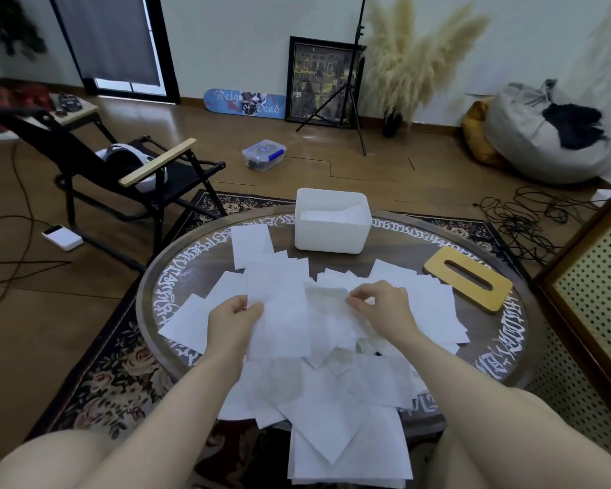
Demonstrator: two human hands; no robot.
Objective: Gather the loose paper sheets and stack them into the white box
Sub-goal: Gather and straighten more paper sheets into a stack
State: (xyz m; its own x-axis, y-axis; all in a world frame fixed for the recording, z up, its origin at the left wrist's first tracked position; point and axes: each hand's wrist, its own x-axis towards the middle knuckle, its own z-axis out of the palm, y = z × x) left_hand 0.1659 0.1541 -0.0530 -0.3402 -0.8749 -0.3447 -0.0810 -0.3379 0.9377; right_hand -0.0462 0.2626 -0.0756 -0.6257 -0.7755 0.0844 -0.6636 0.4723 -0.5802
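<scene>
Nearest the camera, white paper sheets point(346, 450) overhang the near edge of the round surface point(501, 351) and spread across it in a loose, overlapping heap, corners pointing every way. The left hand point(231, 321) has its fingers clamped on the edge of one raised sheet point(279, 312); the right hand point(385, 307) pinches a thin, crumpled sheet point(327, 300). Beyond, the white box point(332, 234) holds a flat stack of sheets. A yellow slotted lid point(468, 277) lies at the right.

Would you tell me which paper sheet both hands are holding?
The sheet lifted mid-table: left hand pinches its left edge, right hand its right; the others lie flat.
</scene>
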